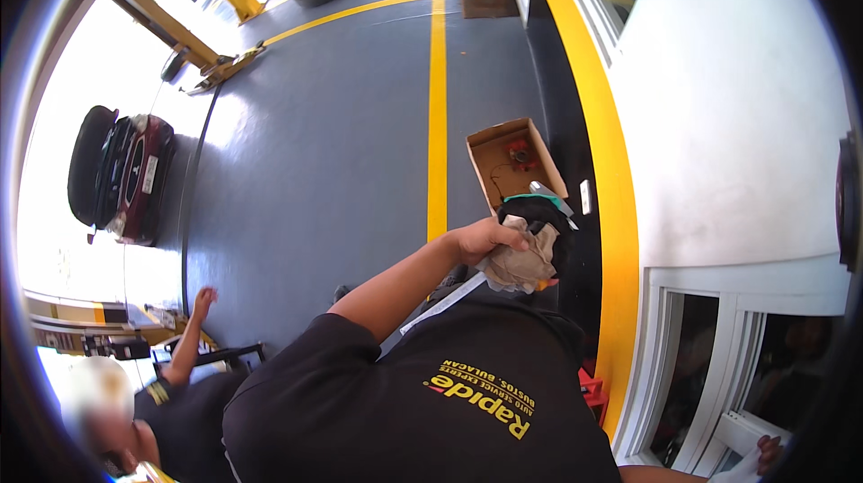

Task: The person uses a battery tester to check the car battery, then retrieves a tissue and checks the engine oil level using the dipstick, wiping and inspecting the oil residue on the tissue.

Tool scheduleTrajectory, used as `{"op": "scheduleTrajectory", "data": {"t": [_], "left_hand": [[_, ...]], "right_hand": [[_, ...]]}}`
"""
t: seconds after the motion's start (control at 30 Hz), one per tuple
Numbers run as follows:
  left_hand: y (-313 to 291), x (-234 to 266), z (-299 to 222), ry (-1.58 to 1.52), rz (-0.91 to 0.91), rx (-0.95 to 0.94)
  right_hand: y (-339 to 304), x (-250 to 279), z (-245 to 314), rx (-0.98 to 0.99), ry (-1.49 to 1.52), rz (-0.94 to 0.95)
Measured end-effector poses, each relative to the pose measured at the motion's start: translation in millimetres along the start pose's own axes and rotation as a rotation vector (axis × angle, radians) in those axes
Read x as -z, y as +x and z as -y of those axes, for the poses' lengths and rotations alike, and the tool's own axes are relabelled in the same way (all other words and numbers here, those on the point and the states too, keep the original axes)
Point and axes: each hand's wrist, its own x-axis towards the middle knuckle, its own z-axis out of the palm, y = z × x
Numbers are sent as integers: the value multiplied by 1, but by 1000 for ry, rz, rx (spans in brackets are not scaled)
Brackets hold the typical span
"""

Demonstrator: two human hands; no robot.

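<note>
Brown crumpled paper (520, 265) is gathered up in the grasping left fingers (512, 237) but not yet set down, a cardboard box (487, 162) lying beyond them; the right fingers' (769, 450) grip I cannot tell.

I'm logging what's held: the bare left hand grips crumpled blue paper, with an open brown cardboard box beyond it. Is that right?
Not quite: the head view shows the crumpled paper is brown, not blue. The bare left hand does grip it, with the open brown cardboard box beyond.
</note>
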Motion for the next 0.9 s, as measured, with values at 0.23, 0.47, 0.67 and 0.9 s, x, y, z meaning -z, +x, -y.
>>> {"op": "scheduleTrajectory", "data": {"t": [0.23, 0.47, 0.67, 0.9], "left_hand": [[-5, -14, 9, 37, -1, -66], [-34, -4, 30, -28, -151, -190], [-116, 36, 33, -114, -358, -211], [-230, 124, 27, -307, -446, -382]], "right_hand": [[37, -107, -53, -126, -49, 312], [74, -203, -83, -103, -114, 591], [103, -285, -75, -56, -249, 685], [146, -372, -53, 26, -535, 699]]}}
